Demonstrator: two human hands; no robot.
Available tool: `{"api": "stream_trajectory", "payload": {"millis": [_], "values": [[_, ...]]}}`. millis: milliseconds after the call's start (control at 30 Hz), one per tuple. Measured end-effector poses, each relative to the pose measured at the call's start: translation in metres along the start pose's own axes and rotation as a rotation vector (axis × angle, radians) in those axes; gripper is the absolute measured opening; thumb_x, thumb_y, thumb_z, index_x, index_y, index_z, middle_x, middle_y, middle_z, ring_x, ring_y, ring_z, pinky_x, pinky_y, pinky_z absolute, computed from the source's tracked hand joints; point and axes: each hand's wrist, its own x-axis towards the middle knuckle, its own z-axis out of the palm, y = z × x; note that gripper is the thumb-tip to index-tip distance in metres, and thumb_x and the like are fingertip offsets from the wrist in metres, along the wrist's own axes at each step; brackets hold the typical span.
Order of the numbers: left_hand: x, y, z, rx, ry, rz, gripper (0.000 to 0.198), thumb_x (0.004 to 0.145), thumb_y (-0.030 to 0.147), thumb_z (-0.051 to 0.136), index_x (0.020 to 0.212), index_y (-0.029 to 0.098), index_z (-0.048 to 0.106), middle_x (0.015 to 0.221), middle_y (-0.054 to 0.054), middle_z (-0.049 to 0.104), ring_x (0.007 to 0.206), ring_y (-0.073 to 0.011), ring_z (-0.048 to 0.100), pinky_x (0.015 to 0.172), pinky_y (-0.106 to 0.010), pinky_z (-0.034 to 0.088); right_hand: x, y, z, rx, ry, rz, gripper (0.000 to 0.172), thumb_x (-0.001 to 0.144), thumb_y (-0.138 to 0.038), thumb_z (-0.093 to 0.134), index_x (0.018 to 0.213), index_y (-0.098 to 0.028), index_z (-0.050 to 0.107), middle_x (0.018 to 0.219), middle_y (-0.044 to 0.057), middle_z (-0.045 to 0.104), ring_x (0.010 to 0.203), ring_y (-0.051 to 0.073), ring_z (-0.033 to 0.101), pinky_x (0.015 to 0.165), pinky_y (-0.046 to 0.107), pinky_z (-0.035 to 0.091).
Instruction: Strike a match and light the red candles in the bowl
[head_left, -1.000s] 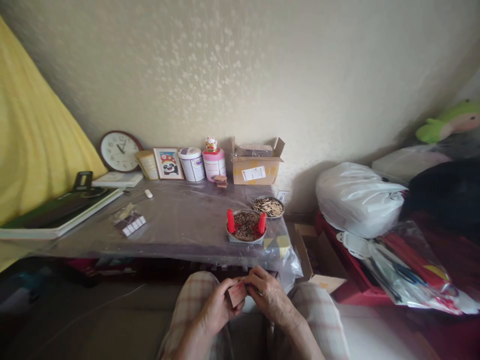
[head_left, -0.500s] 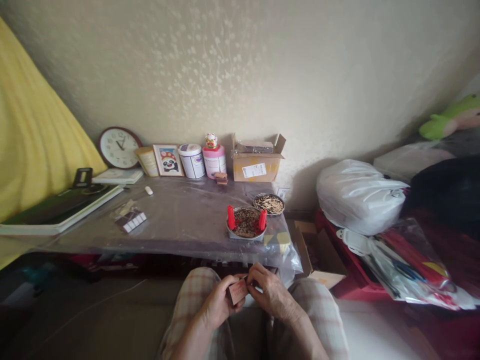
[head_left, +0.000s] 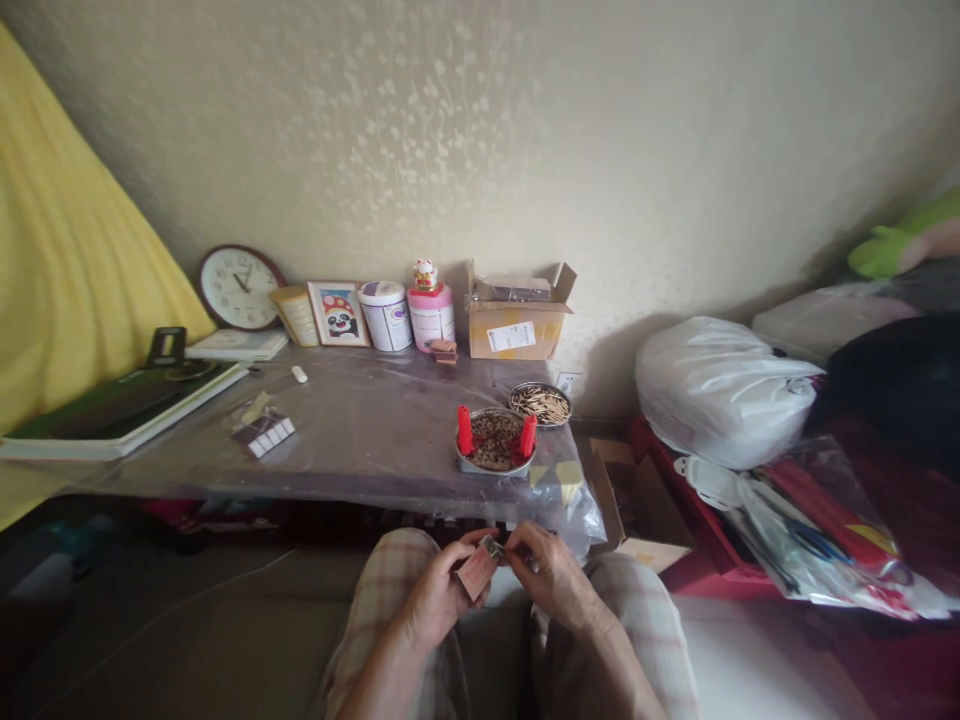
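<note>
Small reddish box (head_left: 475,573) sits between both our hands, over our lap and just below the table's near edge. Our left hand (head_left: 433,603) curls its fingers around the box from the left side. Our right hand (head_left: 553,583) pinches the box's upper right end with its fingertips. On the plastic-covered table (head_left: 360,440) above stands a metal dish (head_left: 495,443) with two red pieces upright at its rim. Just behind it is a second dish (head_left: 540,404) of pale sticks.
</note>
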Motion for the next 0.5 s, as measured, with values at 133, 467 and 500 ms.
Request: {"api": "stream_trajectory", "payload": {"millis": [133, 467, 500], "values": [[-0.003, 0.005, 0.002, -0.068, -0.03, 0.039, 0.04, 0.081, 0.024, 0.05, 0.117, 0.012, 0.06, 0.083, -0.009, 0.073, 0.056, -0.0166, 0.061, 0.053, -0.028, 0.04, 0.0, 0.003, -0.002, 0.21, 0.113, 0.072, 0.008, 0.085, -0.015, 0.053, 0.084, -0.02, 0.059, 0.074, -0.001, 0.066, 0.064, 0.013, 0.061, 0.06, 0.023, 0.047], [-0.009, 0.01, 0.002, -0.177, -0.102, 0.042, 0.032, 0.082, 0.02, 0.052, 0.114, 0.018, 0.058, 0.1, -0.013, 0.075, 0.074, -0.0214, 0.069, 0.066, -0.031, 0.045, 0.001, -0.002, 0.001, 0.662, 0.16, 0.192, 0.017, 0.084, -0.037, 0.064, 0.088, -0.02, 0.064, 0.076, 0.001, 0.065, 0.063, 0.012, 0.06, 0.053, 0.022, 0.048], [-0.009, 0.01, 0.002, -0.182, -0.107, 0.049, 0.032, 0.082, 0.019, 0.052, 0.113, 0.018, 0.058, 0.1, -0.013, 0.075, 0.076, -0.0217, 0.07, 0.068, -0.031, 0.046, 0.001, -0.002, 0.002, 0.719, 0.151, 0.19, 0.018, 0.084, -0.038, 0.066, 0.088, -0.02, 0.064, 0.076, 0.001, 0.064, 0.063, 0.012, 0.06, 0.054, 0.021, 0.048]]}}
